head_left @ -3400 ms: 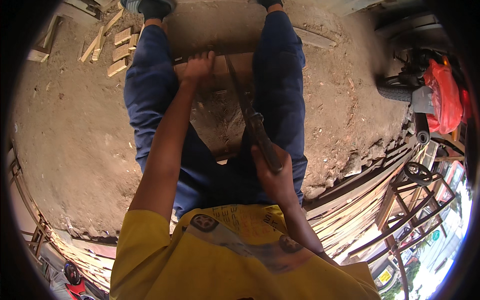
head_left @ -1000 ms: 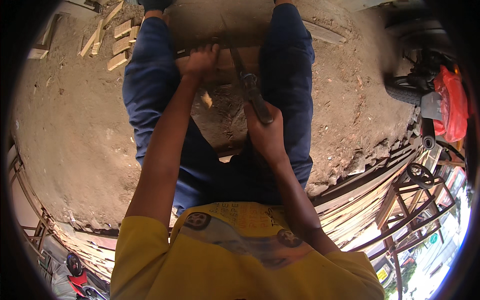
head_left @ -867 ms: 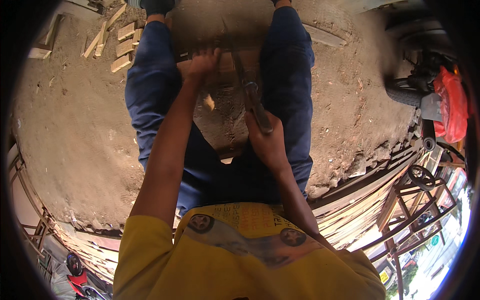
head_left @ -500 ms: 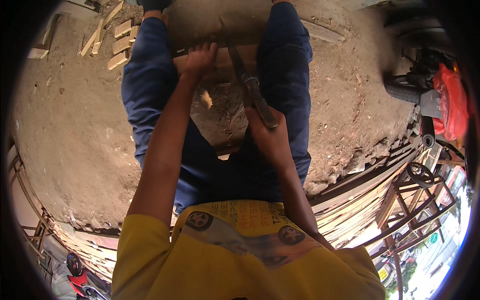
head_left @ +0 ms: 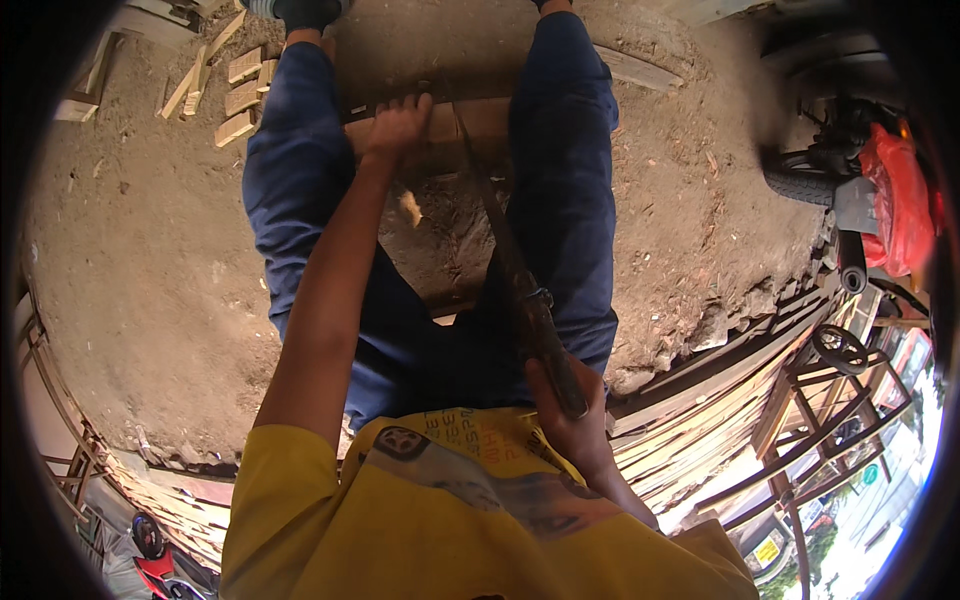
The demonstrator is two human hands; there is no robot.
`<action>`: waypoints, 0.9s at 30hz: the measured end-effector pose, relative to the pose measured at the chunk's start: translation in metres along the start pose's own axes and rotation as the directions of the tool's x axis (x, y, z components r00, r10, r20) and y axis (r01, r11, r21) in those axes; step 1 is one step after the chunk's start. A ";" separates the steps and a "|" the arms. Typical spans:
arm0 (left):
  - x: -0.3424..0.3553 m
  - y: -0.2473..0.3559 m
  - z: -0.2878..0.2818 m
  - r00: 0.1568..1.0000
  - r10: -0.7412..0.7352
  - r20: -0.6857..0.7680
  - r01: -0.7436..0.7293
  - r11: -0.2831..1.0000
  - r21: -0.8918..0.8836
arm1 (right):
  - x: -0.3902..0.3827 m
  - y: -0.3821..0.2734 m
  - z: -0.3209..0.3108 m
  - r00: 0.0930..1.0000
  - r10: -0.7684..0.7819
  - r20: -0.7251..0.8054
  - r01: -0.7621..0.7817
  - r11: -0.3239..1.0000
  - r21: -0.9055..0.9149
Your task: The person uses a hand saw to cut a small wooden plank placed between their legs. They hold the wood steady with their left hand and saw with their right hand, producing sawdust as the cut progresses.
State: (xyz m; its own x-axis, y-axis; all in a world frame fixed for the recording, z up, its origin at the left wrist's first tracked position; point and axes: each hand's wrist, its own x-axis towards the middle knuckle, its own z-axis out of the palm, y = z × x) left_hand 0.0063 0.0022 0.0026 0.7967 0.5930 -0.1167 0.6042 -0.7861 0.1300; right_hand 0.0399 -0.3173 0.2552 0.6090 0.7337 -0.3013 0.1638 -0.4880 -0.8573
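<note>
A wooden board (head_left: 487,118) lies crosswise between my lower legs. My left hand (head_left: 400,128) presses on it left of the saw, fingers bent over its far edge. My right hand (head_left: 572,402) is wrapped round the straight handle of a long, narrow handsaw (head_left: 498,222), close to my lap. The saw slants away from me, and its far tip rests at the board. A metal ring shows where blade meets handle. The blade's teeth are too small to make out.
Several short wood blocks (head_left: 241,97) and thin sticks (head_left: 196,85) lie on the dirt floor at far left. A plank (head_left: 640,68) lies beyond my right leg. At right are a red plastic bag (head_left: 893,200), a tyre (head_left: 800,186) and stacked timber strips (head_left: 690,440).
My right hand has drawn the saw back toward my body, so more of its blade shows on my side of the board. My left hand stays on the board.
</note>
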 end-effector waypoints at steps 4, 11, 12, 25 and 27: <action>-0.004 -0.001 -0.001 1.000 -0.027 -0.004 0.027 0.999 -0.046 | 0.053 -0.006 0.004 0.973 0.204 0.110 -0.211 0.976 0.059; 0.008 -0.008 0.013 0.999 -0.042 -0.003 0.042 0.998 0.043 | -0.006 -0.006 -0.008 0.995 0.095 0.020 -0.096 0.994 0.044; 0.006 -0.003 0.009 0.998 -0.052 0.023 0.051 0.998 0.032 | -0.008 -0.007 -0.010 0.992 0.118 0.037 -0.119 0.992 0.030; -0.008 0.004 -0.013 0.999 -0.038 0.019 0.038 0.999 -0.011 | -0.007 -0.019 -0.016 0.982 0.162 0.098 -0.161 0.987 -0.021; -0.005 -0.001 -0.004 0.999 -0.035 0.000 0.035 0.999 -0.025 | 0.028 -0.011 0.008 0.982 0.144 0.121 -0.147 0.989 0.020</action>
State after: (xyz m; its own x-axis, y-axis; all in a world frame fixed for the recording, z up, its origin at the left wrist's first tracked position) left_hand 0.0014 0.0005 0.0066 0.7748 0.6205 -0.1208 0.6322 -0.7601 0.1503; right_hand 0.0488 -0.2872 0.2526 0.5277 0.7077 -0.4698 0.0567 -0.5811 -0.8118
